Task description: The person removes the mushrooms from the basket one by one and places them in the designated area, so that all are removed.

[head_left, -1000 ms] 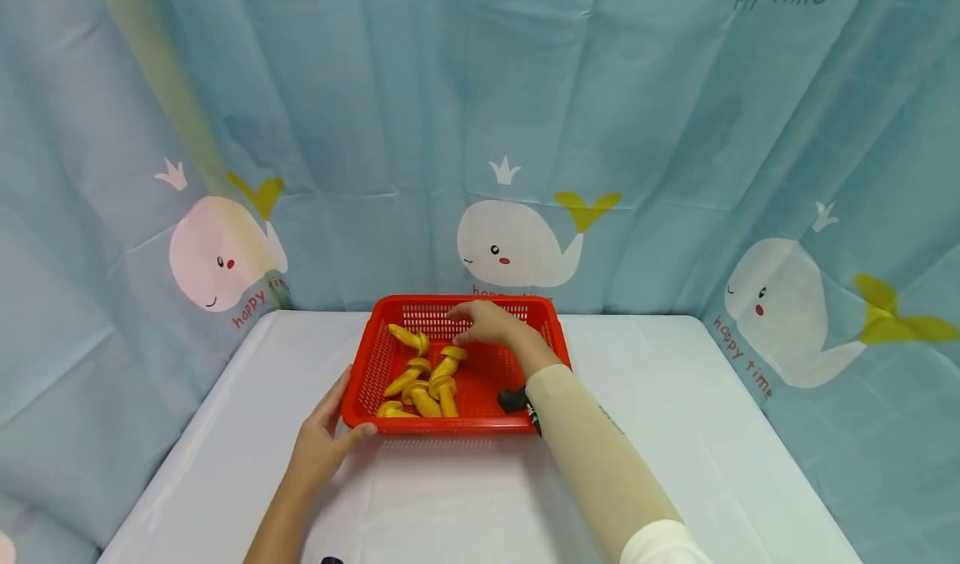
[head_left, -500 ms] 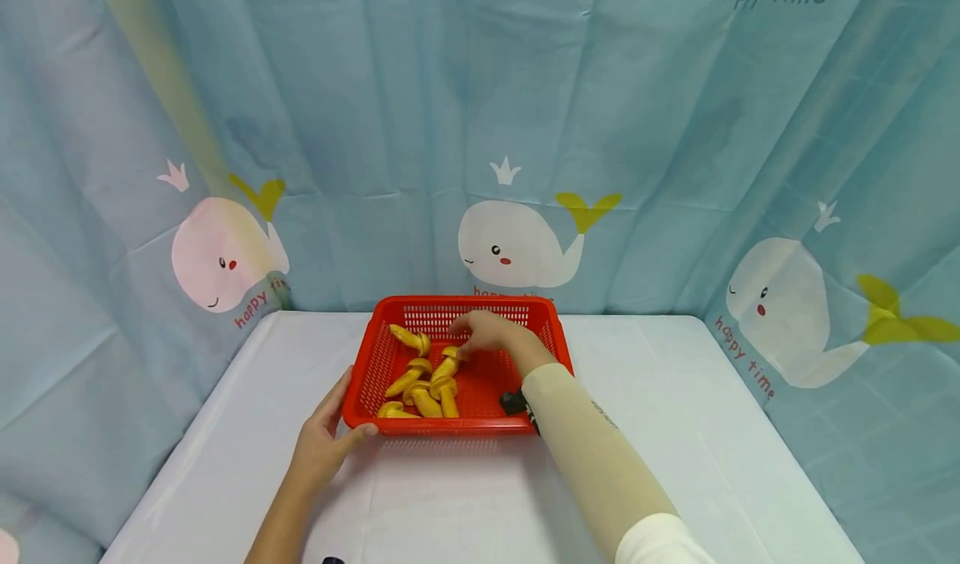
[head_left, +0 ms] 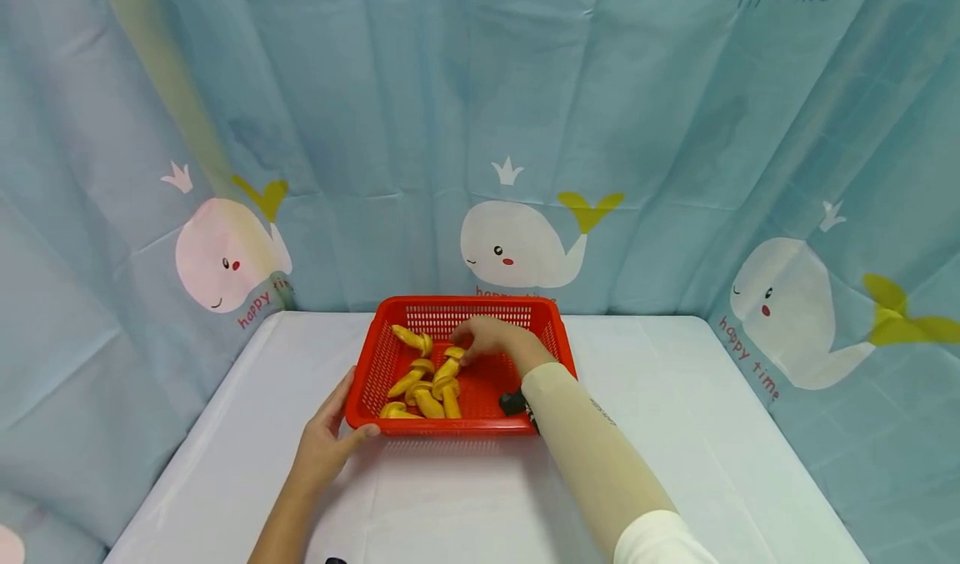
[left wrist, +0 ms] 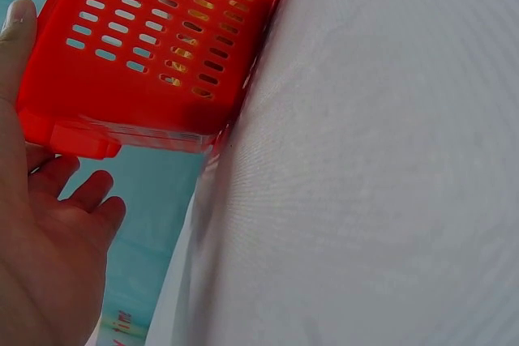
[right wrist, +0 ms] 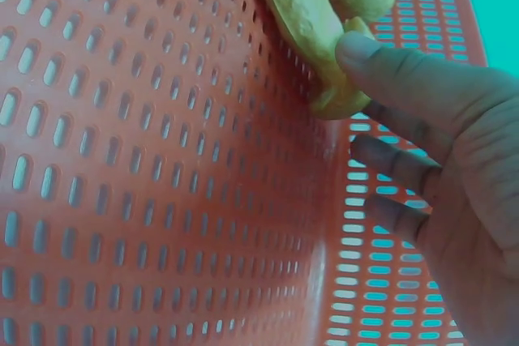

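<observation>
Head view: the left hand (head_left: 321,449) grips the near left corner of the red basket (head_left: 468,426) (thumb at the rim); yellow mushrooms (head_left: 425,400) lie inside, toward the left; the right hand (head_left: 489,336) pinches one mushroom (head_left: 448,367); beyond hangs a whale-print curtain (head_left: 420,106).

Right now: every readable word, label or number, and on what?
"happy time": curtain, upper right.
"happy time", top cut off: curtain, upper left.
"happy time": under right whale.
"happy ti", end unclear: under left whale.
"happy time", partly hidden by basket: under middle whale.
Left wrist view: "time", on curtain.
Sleeve print: too small.
</observation>
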The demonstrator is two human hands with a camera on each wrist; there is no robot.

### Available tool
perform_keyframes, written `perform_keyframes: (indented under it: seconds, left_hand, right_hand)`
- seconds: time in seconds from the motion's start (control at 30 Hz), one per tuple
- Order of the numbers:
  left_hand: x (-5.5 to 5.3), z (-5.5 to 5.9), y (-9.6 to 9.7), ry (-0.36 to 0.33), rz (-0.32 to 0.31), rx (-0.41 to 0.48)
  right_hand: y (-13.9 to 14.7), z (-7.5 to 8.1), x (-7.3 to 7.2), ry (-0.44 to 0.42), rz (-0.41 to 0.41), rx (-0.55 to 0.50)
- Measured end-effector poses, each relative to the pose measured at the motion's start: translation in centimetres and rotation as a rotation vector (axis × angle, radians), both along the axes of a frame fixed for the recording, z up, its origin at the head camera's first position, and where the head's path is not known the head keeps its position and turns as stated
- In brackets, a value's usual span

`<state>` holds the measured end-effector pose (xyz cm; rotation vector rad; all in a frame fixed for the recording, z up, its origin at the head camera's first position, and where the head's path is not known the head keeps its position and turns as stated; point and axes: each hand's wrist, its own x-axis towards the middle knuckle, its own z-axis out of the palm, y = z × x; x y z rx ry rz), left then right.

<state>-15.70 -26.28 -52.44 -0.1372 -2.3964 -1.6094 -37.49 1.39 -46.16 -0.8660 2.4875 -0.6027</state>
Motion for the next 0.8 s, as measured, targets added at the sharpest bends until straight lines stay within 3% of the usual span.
perform_keyframes:
  seconds: [0.4, 0.8]
  left_hand:
    - [0.17, -0.06, 0.09, -0.011, 0.018, -0.020]
    - [0.28, 0.18, 0.17, -0.011, 0.038, -0.036]
  right_hand:
    - [0.17, -0.32, -0.25, -0.049, 0.008, -0.027]
    - [-0.17, 0.43, -0.38, 0.030, 0.030, -0.030]
